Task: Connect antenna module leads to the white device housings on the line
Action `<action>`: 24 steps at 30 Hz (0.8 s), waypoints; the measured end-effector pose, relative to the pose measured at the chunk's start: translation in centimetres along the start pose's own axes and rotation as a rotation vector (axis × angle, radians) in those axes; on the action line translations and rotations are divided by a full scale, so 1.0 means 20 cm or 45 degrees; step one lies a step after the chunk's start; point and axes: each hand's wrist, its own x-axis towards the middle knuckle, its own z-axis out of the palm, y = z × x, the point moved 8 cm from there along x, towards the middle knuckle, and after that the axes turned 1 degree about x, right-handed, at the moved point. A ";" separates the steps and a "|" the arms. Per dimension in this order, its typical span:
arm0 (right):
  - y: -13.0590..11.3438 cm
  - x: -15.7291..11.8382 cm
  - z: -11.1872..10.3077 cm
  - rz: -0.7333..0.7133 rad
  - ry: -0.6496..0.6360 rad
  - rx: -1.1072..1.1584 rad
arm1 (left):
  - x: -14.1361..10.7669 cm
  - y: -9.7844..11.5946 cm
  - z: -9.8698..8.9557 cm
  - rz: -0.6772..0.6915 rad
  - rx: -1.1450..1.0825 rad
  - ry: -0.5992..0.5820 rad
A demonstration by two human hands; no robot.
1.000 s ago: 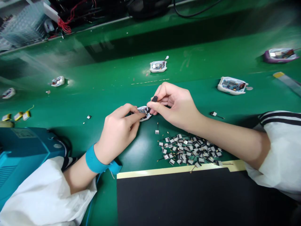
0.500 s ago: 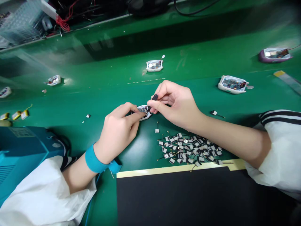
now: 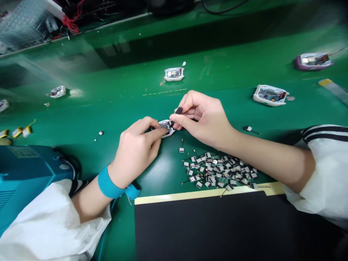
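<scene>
A small white watch-like case (image 3: 167, 133) with an exposed circuit board lies under my left hand (image 3: 140, 141). Thumb and forefinger press on it from the left, covering part of the board. My right hand (image 3: 202, 112) is closed at the case's right end, pinching a small black piece (image 3: 179, 110). Another dark bit (image 3: 171, 123) shows between those fingertips and the case; whether the two are joined is unclear. A teal wrist strap (image 3: 110, 183) circles my left wrist. Below my right hand lies a pile of small grey-and-black modules (image 3: 217, 170) with short leads.
More open cases sit around: a white case (image 3: 174, 74) behind, a larger white case (image 3: 270, 95) and a purple-edged case (image 3: 312, 61) at right. A black mat (image 3: 201, 228) lies in front. A teal machine (image 3: 35, 170) and yellow batteries (image 3: 17, 132) stand at left.
Both hands keep almost the same pose on the case and black piece. The view has shifted slightly, so things at the back sit a little further left and up.
</scene>
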 end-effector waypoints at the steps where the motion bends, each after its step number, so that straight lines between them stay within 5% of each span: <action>1: 0.00 0.00 0.00 0.002 -0.001 -0.004 | 0.00 0.00 0.00 0.001 0.001 0.000; 24: -0.01 0.00 0.00 0.010 0.012 -0.028 | 0.00 -0.01 0.01 -0.018 0.001 -0.001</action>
